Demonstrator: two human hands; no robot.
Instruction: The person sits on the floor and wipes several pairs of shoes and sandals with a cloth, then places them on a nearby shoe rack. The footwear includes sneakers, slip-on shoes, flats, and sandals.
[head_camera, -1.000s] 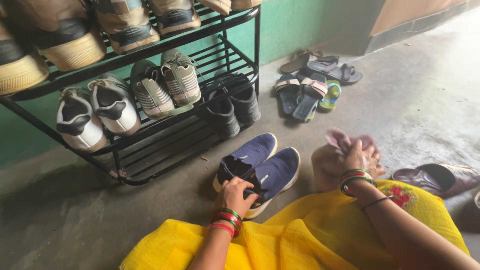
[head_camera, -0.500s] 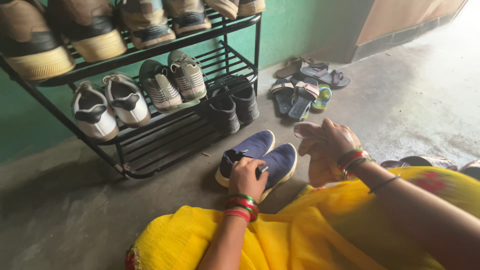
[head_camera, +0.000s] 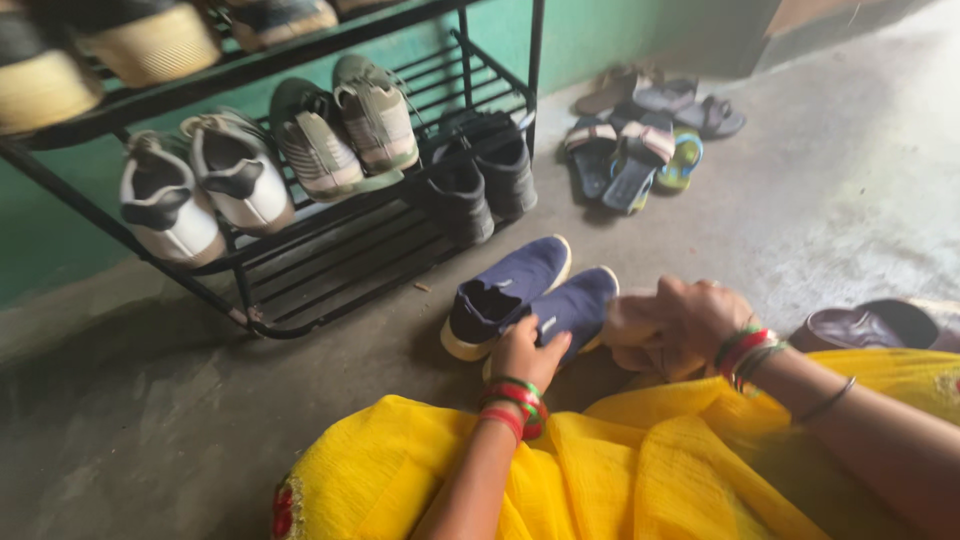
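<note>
my left hand (head_camera: 527, 355) fingers clamp the heel of the nearer navy shoe (head_camera: 560, 315); right hand (head_camera: 690, 318) fingers curled shut just right of its toe. pair on floor, not on rack (head_camera: 300, 285) yet.

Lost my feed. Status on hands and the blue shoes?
Left hand gripping heel of near blue shoe. Right hand beside its toe, hold unclear. Other blue shoe alongside on floor. Shoe rack just beyond.
</note>
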